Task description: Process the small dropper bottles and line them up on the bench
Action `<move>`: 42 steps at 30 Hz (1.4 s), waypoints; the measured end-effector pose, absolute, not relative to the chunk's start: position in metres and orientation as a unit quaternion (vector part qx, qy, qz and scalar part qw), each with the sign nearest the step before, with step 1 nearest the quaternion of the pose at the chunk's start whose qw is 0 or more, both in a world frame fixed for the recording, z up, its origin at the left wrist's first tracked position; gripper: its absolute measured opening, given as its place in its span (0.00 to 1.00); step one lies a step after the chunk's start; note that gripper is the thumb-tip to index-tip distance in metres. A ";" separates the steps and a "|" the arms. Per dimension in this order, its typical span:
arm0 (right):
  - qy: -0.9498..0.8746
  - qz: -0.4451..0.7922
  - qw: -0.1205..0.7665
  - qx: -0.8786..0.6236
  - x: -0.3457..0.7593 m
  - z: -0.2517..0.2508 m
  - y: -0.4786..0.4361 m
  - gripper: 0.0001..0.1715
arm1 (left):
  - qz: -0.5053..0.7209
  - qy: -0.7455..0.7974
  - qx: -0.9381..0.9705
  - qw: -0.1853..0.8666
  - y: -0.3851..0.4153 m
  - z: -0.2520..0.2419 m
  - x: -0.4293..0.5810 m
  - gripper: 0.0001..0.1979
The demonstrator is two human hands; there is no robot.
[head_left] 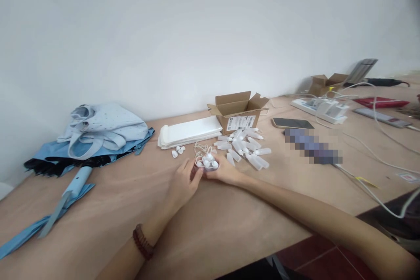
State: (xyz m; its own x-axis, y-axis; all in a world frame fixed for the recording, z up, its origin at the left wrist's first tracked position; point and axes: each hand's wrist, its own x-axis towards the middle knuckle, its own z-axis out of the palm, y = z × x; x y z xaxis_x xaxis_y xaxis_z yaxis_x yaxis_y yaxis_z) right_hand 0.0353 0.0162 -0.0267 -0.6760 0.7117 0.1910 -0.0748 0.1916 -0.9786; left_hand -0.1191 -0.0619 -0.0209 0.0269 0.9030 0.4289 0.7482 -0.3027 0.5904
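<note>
Bottle cluster [207, 162], small, white: gripped between 2 hands, left hand [183, 182] and right hand [225, 171] both closed on it, resting on desk [229, 227]. Loose bottles [246, 146] just beyond right hand; cardboard box [238, 111] farther back.

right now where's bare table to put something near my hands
Bare table: between the umbrella and the left hand, and the wedge between the forearms. Crowded beyond the bottle bunch in the right hand: loose bottles, box, white bags.
</note>
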 end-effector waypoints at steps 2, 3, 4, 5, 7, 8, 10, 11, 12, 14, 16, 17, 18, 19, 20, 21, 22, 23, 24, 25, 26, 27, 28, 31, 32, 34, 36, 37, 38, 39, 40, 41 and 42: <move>-0.702 0.596 0.325 -0.216 0.035 -0.030 0.018 0.22 | 0.369 0.586 0.718 0.070 -0.061 -0.022 -0.120 0.10; -0.706 0.595 0.321 -0.211 0.037 -0.030 0.019 0.23 | 0.370 0.585 0.718 0.069 -0.061 -0.022 -0.120 0.10; -0.713 0.590 0.316 -0.210 0.038 -0.030 0.019 0.23 | 0.378 0.581 0.717 0.075 -0.061 -0.022 -0.119 0.09; -0.722 0.579 0.312 -0.215 0.040 -0.028 0.020 0.22 | 0.391 0.573 0.715 0.085 -0.062 -0.023 -0.119 0.09; -0.748 0.541 0.307 -0.233 0.044 -0.025 0.020 0.18 | 0.418 0.548 0.717 0.106 -0.065 -0.022 -0.117 0.13; -0.761 0.519 0.306 -0.242 0.046 -0.024 0.021 0.17 | 0.428 0.536 0.719 0.113 -0.067 -0.022 -0.117 0.15; -0.783 0.482 0.303 -0.251 0.049 -0.024 0.023 0.16 | 0.440 0.522 0.723 0.108 -0.069 -0.022 -0.115 0.13; -0.791 0.470 0.300 -0.250 0.050 -0.024 0.024 0.15 | 0.443 0.522 0.722 0.097 -0.069 -0.021 -0.115 0.11; -0.799 0.460 0.298 -0.247 0.050 -0.025 0.025 0.15 | 0.445 0.525 0.720 0.084 -0.069 -0.021 -0.114 0.08; -0.813 0.440 0.297 -0.240 0.051 -0.027 0.027 0.15 | 0.446 0.535 0.716 0.053 -0.068 -0.021 -0.113 0.05; -0.826 0.417 0.299 -0.231 0.050 -0.028 0.027 0.15 | 0.449 0.538 0.713 0.021 -0.068 -0.020 -0.112 0.03; -0.832 0.409 0.300 -0.228 0.050 -0.028 0.026 0.14 | 0.452 0.537 0.712 0.006 -0.068 -0.019 -0.111 0.03; -0.835 0.401 0.301 -0.226 0.050 -0.028 0.025 0.14 | 0.456 0.536 0.711 -0.009 -0.068 -0.017 -0.110 0.03; -0.837 0.393 0.304 -0.227 0.050 -0.028 0.025 0.12 | 0.461 0.534 0.708 -0.023 -0.068 -0.016 -0.109 0.04; -0.839 0.386 0.307 -0.229 0.049 -0.027 0.024 0.11 | 0.466 0.533 0.706 -0.035 -0.069 -0.015 -0.108 0.05; -0.840 0.381 0.311 -0.229 0.049 -0.027 0.023 0.10 | 0.470 0.532 0.703 -0.041 -0.069 -0.014 -0.107 0.05; -0.841 0.376 0.315 -0.228 0.049 -0.027 0.022 0.10 | 0.474 0.535 0.698 -0.041 -0.070 -0.012 -0.106 0.06; -0.841 0.374 0.318 -0.228 0.048 -0.026 0.022 0.10 | 0.480 0.544 0.688 -0.032 -0.072 -0.011 -0.105 0.07; -0.839 0.374 0.321 -0.230 0.048 -0.026 0.021 0.10 | 0.488 0.560 0.669 -0.015 -0.073 -0.010 -0.105 0.07; -0.837 0.376 0.321 -0.234 0.048 -0.026 0.021 0.10 | 0.500 0.578 0.645 0.012 -0.075 -0.009 -0.104 0.09; -0.834 0.379 0.321 -0.240 0.047 -0.025 0.021 0.10 | 0.510 0.593 0.621 0.047 -0.076 -0.009 -0.103 0.11; -0.832 0.381 0.320 -0.245 0.047 -0.025 0.020 0.09 | 0.518 0.602 0.602 0.083 -0.077 -0.008 -0.102 0.11; -0.831 0.384 0.319 -0.247 0.046 -0.025 0.020 0.09 | 0.523 0.602 0.594 0.110 -0.079 -0.007 -0.101 0.10; -0.833 0.382 0.323 -0.236 0.046 -0.025 0.017 0.09 | 0.495 0.571 0.649 0.090 -0.080 -0.007 -0.100 0.05; -0.835 0.379 0.325 -0.233 0.045 -0.025 0.016 0.08 | 0.477 0.561 0.674 0.056 -0.079 -0.008 -0.100 0.05; -0.839 0.370 0.328 -0.229 0.045 -0.025 0.015 0.07 | 0.448 0.543 0.710 -0.007 -0.078 -0.011 -0.100 0.04; -0.844 0.359 0.332 -0.222 0.044 -0.026 0.014 0.06 | 0.440 0.523 0.728 -0.048 -0.078 -0.012 -0.101 0.04; -0.845 0.354 0.335 -0.219 0.044 -0.026 0.014 0.06 | 0.443 0.513 0.733 -0.062 -0.078 -0.012 -0.101 0.05; -0.846 0.350 0.338 -0.218 0.043 -0.026 0.014 0.06 | 0.448 0.504 0.735 -0.072 -0.079 -0.011 -0.101 0.05; -0.846 0.346 0.341 -0.219 0.043 -0.027 0.014 0.06 | 0.458 0.498 0.732 -0.080 -0.080 -0.010 -0.101 0.06; -0.845 0.344 0.344 -0.222 0.043 -0.027 0.014 0.06 | 0.472 0.496 0.723 -0.088 -0.081 -0.009 -0.101 0.05; -0.843 0.343 0.347 -0.226 0.042 -0.027 0.014 0.07 | 0.488 0.495 0.712 -0.096 -0.082 -0.008 -0.101 0.05; -0.841 0.342 0.349 -0.231 0.042 -0.028 0.014 0.07 | 0.502 0.494 0.703 -0.105 -0.082 -0.007 -0.101 0.04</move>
